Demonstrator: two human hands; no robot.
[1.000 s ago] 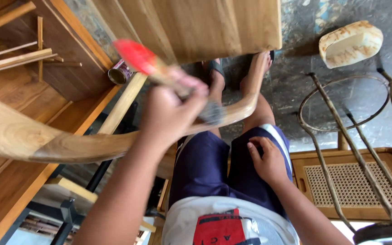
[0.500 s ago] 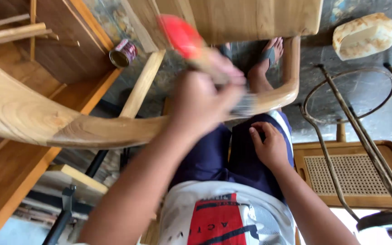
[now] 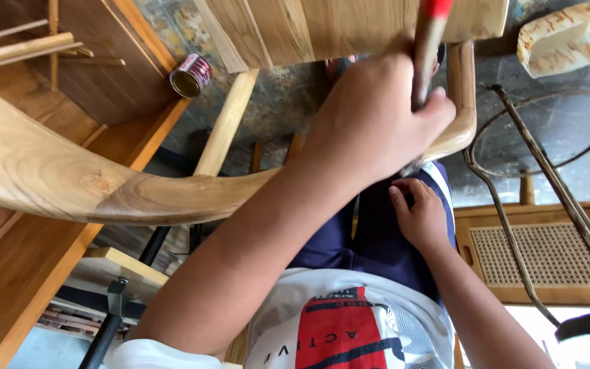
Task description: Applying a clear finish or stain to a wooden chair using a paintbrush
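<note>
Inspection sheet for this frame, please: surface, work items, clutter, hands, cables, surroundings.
Surface: dark mottled stone floor; the person sits above it, no table seen.
Job's things: brush with wooden handle and red end, its bristles hidden behind the hand; curved wooden chair rail crossing the lap.
Clutter: small open can lying on the floor by wooden boards; pale chunky block; bent metal rod frame.
Hands: left hand closed around the brush at the rail; right hand resting on the thigh, holding nothing.
Cables: nothing seen.
Surroundings: wooden panel above; woven cane panel in a wooden frame at right.
</note>
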